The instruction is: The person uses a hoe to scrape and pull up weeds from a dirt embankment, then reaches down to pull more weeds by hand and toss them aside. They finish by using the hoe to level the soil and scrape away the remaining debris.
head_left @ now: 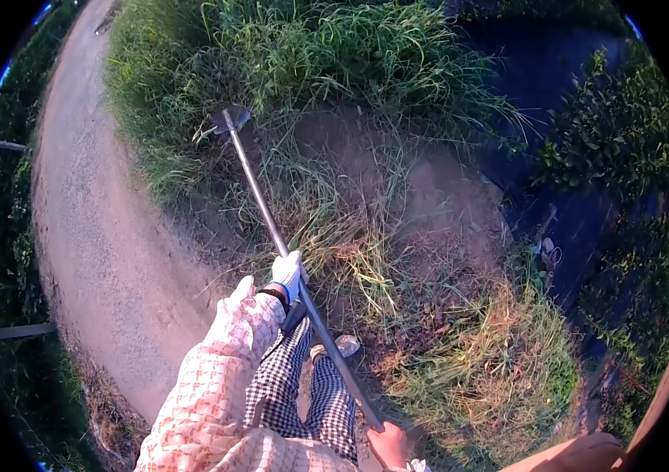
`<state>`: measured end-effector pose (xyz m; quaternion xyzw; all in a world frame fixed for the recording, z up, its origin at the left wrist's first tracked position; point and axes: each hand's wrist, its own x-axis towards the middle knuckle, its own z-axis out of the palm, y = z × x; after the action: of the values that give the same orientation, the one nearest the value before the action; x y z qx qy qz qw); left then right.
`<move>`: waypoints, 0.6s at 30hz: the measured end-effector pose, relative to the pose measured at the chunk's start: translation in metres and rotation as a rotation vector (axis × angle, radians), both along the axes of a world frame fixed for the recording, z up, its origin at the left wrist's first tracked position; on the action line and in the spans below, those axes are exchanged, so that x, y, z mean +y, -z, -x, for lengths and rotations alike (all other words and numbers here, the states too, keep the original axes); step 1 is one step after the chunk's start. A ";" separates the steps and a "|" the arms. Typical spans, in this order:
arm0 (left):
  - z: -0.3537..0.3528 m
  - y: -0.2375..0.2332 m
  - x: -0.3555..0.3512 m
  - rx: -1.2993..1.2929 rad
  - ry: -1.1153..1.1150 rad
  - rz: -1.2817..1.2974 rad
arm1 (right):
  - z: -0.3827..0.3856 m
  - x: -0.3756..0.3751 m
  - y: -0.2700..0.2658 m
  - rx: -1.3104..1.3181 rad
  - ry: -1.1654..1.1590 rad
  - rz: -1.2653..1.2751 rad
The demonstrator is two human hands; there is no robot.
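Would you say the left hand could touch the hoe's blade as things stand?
Probably not: the left hand grips the handle midway, and the blade sits far ahead in the grass.

A pale gravel path [106,236] curves down the left side, with dark greenery and two grey rails [8,145] past its outer edge. Tall green grass [334,55] lines the path's inner edge at the top. Bare brown soil [429,197] lies in the middle, with yellowed grass [499,354] below it. A dark strip [554,71], whether sheet or water is unclear, runs along the right beside a shrub [625,134]. The sunlight is warm.
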<state>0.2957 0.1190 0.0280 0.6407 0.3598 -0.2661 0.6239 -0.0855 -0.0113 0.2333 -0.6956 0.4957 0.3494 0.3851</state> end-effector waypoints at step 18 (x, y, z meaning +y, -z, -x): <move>0.000 0.009 -0.018 0.114 -0.059 0.120 | -0.035 -0.012 -0.043 0.060 -0.106 0.162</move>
<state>0.2959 0.1014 0.0188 0.5750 0.3969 -0.3049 0.6472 -0.0504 -0.0230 0.2767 -0.7391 0.4959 0.3487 0.2937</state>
